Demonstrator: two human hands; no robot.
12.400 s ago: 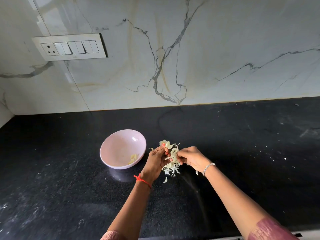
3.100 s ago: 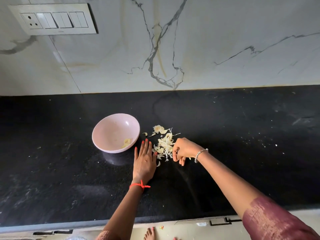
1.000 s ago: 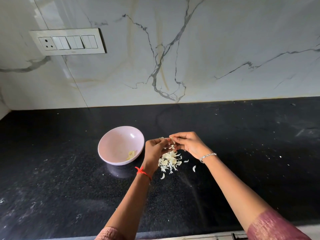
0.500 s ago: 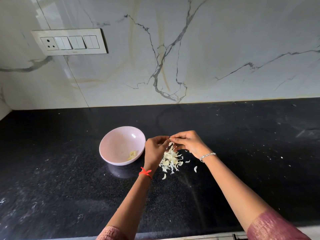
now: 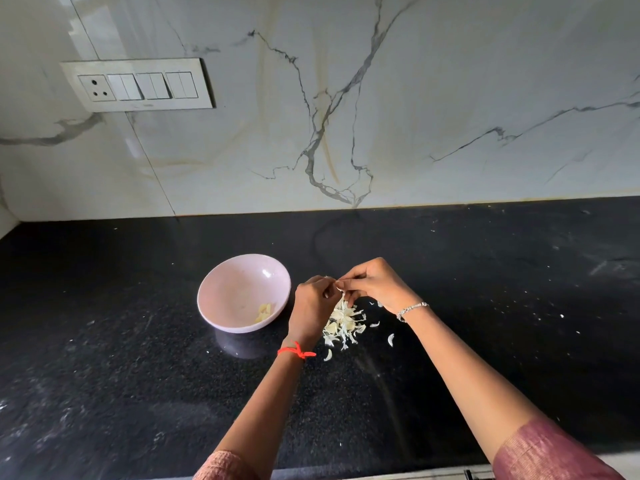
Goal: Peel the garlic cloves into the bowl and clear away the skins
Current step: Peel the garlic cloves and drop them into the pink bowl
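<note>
A pale pink bowl [image 5: 221,292] stands on the black counter with a few peeled garlic cloves [image 5: 264,312] in its bottom. Just right of it lies a heap of papery garlic skins [image 5: 343,323]. My left hand [image 5: 313,306] and my right hand [image 5: 375,284] meet above the heap, fingertips together, pinching a small garlic clove [image 5: 336,285] that is mostly hidden between them. A strip of skin hangs down from it toward the heap.
The black stone counter [image 5: 485,306] runs back to a white marble wall with a switch plate [image 5: 138,85] at upper left. Loose skin scraps [image 5: 390,339] lie right of and in front of the heap. The counter's front edge is at the bottom.
Over the last second both hands stayed above the skins, working the clove between the fingertips. Three seconds ago the left hand lay flat on the counter and the right was at the heap.
</note>
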